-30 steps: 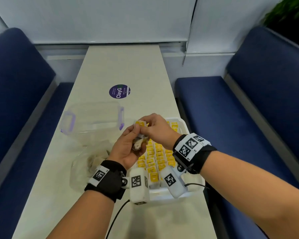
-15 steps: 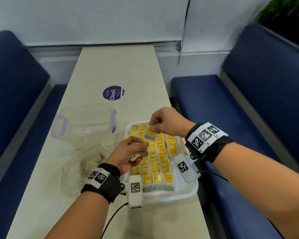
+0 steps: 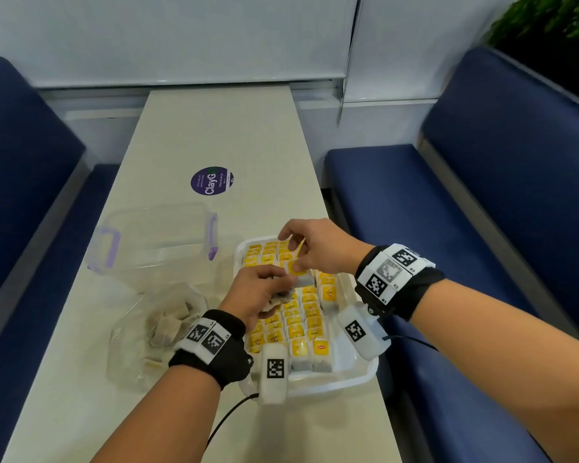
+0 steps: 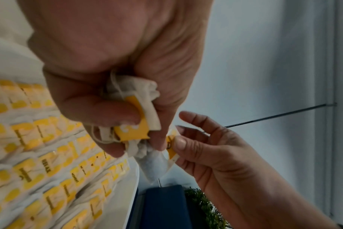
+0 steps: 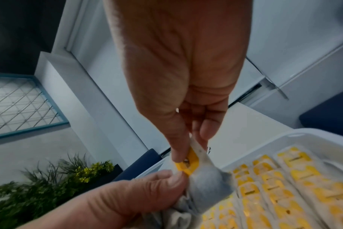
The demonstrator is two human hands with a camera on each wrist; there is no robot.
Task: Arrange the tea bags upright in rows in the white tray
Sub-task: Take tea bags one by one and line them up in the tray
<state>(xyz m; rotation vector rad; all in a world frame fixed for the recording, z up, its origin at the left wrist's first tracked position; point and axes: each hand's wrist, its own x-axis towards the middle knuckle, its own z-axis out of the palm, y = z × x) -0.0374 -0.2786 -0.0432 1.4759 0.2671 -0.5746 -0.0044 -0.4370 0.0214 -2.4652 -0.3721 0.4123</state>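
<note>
Pinching one tea bag (image 3: 296, 267), right hand (image 3: 318, 247) has rejoined left hand (image 3: 259, 292); left grips several.

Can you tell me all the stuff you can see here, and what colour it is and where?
White plastic tray: one, on the table's right side, holding rows of upright yellow-tagged tea bags.
Clear plastic box with purple latches: one, left of the tray.
Clear plastic bag of loose tea bags: one, in front of the box.
Round purple sticker: one, mid-table.
Long pale table: one.
Blue padded benches: two, either side.
Green plant: one, top right.
Left hand: grips a bunch of tea bags.
Right hand: fingers pinch a single tea bag.
</note>
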